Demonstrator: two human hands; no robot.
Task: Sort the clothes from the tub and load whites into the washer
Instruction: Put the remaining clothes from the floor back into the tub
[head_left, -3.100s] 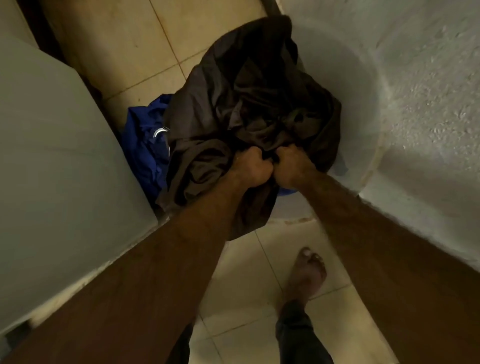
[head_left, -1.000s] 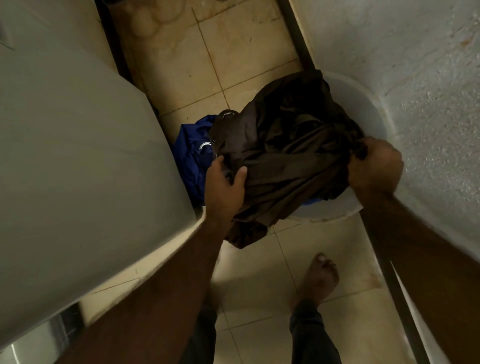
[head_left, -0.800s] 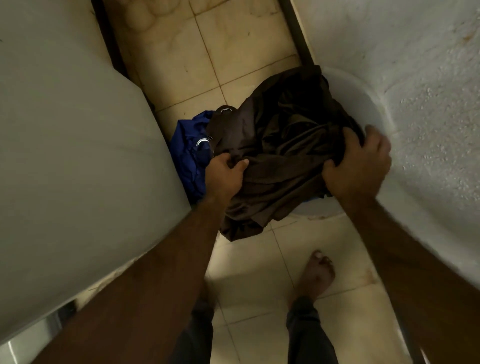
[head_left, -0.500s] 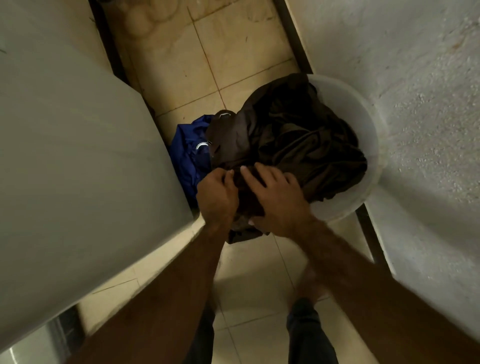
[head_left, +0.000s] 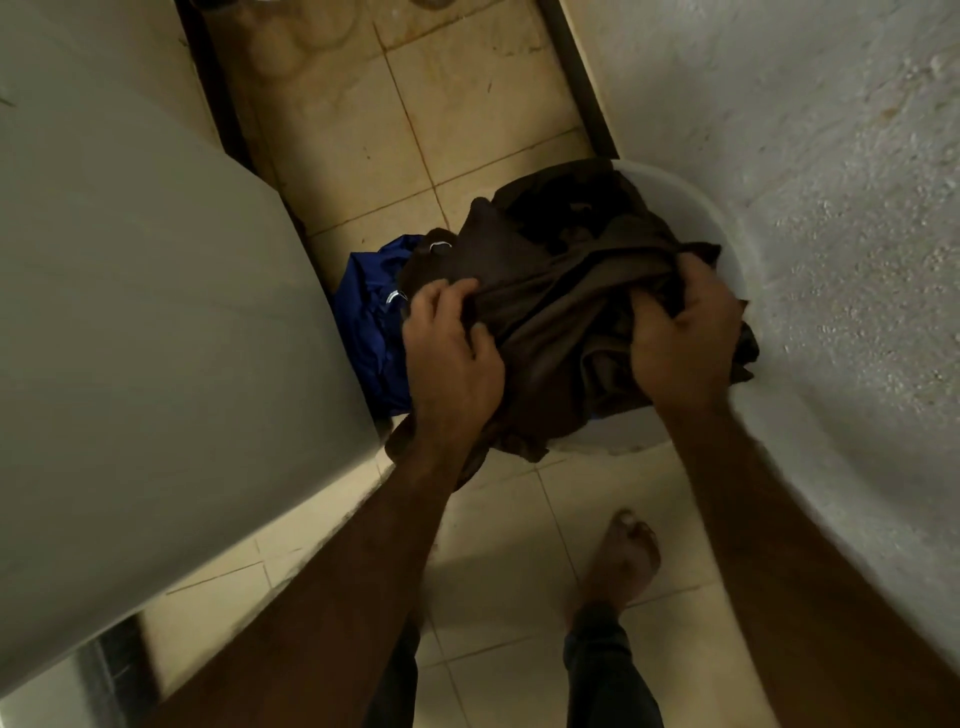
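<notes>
We note a dark brown garment (head_left: 550, 291) heaped over the pale round tub (head_left: 730, 244). The tub sits on the tiled floor (head_left: 467, 104), tight against the rough wall (head_left: 831, 182) on the right, and part of the cloth spills over its near-left rim toward the floor. The left hand (head_left: 452, 358) has its fingers curled into a fold at the garment's left edge. The right hand (head_left: 680, 343) is clamped on a bunched handful at the garment's right side, above the tub's interior. We judge the two grips are set wide apart so the piece can be lifted as one bundle rather than trailing. A blue garment (head_left: 369, 322) lies just beside the tub, wedged between it and the grey body we take to be the washer (head_left: 156, 312); its place outside the tub suggests a pile for coloureds. No white item shows, so we judge the task to be at the sorting stage, with nothing loaded that we can see. The washer's opening is out of view. A bare foot (head_left: 626, 556) stands on the tiles near the tub.
</notes>
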